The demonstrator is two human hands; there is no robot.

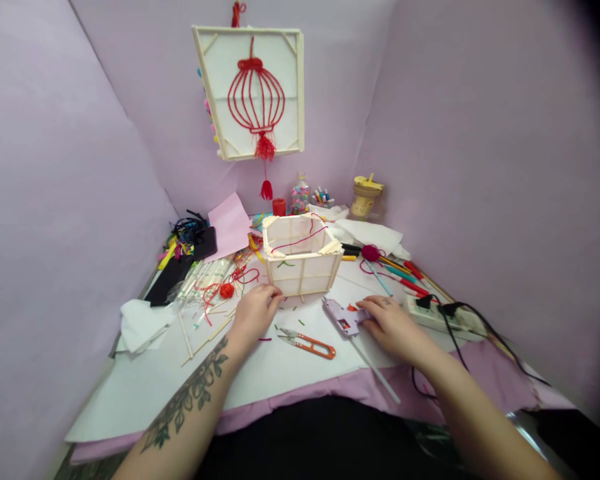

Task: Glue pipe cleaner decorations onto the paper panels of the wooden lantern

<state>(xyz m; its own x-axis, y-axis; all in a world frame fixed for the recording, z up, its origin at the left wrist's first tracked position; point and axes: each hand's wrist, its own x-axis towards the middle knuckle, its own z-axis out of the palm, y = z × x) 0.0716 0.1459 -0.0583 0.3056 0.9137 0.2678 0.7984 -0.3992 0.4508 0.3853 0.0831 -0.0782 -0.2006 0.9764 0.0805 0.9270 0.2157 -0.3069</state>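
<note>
One box (315, 275) stands open side up on white paper (130, 387), perhaps spread to shield the cloth (275, 393) beneath, with snips (301, 339) lying in front. The right hand (387, 325) curls round the grip of the glue gun (335, 313), nozzle toward the box, likely to keep the heat away from the body; the left hand (257, 310) has thumb and fingers drawn together at the box's lower left corner, perhaps steadying it, though I cannot tell whether they grip anything.
</note>
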